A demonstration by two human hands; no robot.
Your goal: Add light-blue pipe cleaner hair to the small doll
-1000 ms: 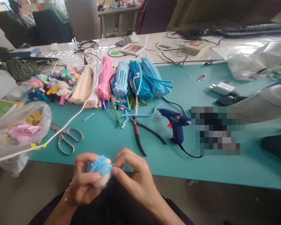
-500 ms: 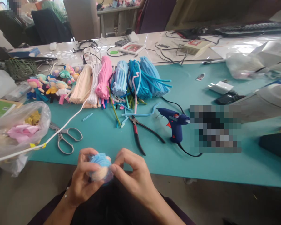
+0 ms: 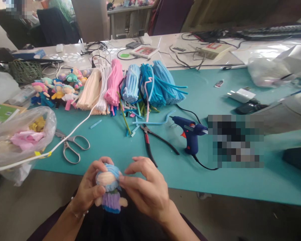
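Note:
A small pipe-cleaner doll (image 3: pixel 111 201) with blue hair, a pale blank face and a purple-and-blue body is held over my lap, just in front of the table edge. My left hand (image 3: pixel 89 190) is closed around the left side of its head, fingers on top and thumb below. From the other side, my right hand (image 3: pixel 149 187) pinches at the blue hair by the face; whether a loose strand lies between its fingertips is hidden. Beyond the hands lie red-and-black pliers (image 3: pixel 147 144) with spread handles, and grey-handled scissors (image 3: pixel 71 147).
A blue glue gun (image 3: pixel 190 135) with a cord stands on the green mat (image 3: pixel 215 97). Bundles of pipe cleaners (image 3: pixel 114 83) line the back beside several finished dolls (image 3: pixel 56 90). A plastic bag (image 3: pixel 48 120) sits at left, and a white cable (image 3: pixel 72 129) crosses the mat.
The doll has turned so its face and purple body now show below the hair. My right hand's fingers have shifted at the hair's edge, and the view has moved slightly.

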